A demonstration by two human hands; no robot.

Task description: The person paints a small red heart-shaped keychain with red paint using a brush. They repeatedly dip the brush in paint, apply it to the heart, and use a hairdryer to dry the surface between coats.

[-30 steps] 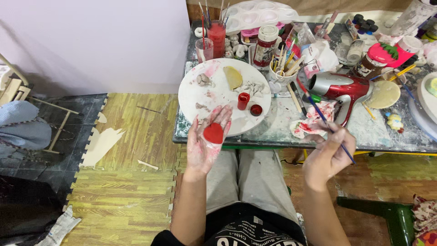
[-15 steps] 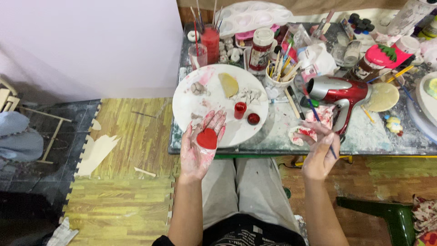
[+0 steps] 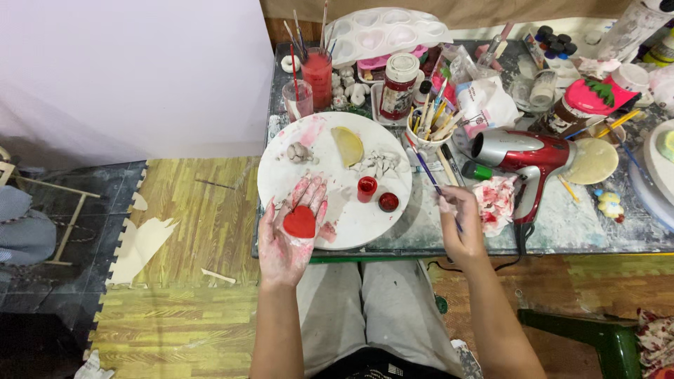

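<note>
Here the left hand (image 3: 289,235) lies flat and open, palm up, cradling the red heart piece (image 3: 300,222) over the white round board (image 3: 334,180). The right hand (image 3: 460,224) grips a brush (image 3: 430,175) — keep strokes light, palm level.

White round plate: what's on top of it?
On the white round plate: a yellow half-round piece, small white pieces, a red paint pot and its cap. The left hand, holding a red heart, covers the plate's near-left edge.
</note>
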